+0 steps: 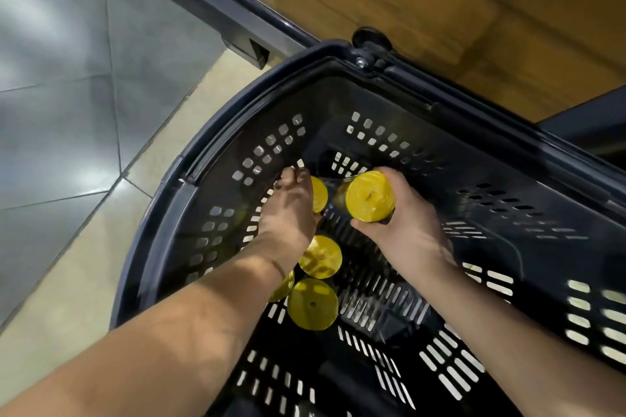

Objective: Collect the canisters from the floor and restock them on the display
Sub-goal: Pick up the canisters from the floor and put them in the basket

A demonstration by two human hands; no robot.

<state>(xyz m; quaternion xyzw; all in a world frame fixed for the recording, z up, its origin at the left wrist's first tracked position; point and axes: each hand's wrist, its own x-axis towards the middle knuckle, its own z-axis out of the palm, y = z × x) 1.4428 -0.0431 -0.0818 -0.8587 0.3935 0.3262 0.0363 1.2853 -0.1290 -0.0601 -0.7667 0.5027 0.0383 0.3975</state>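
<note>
Both my hands reach down into a dark slotted shopping basket (162, 247). My right hand (403, 227) grips a canister with a yellow lid (369, 196), raised a little above the others. My left hand (288, 210) is curled round another yellow-lidded canister (320, 195), which it mostly hides. Three more canisters stand on the basket floor under my left wrist: one (320, 256), one (312, 303) and one (283, 288) half hidden by my forearm.
The basket stands on a beige tiled floor (84, 281), with grey tiles (61, 112) to the left. A dark metal base rail (210, 0) runs diagonally at the back, below brown cardboard boxes (423, 3). The basket's wheel (371, 39) shows at its far corner.
</note>
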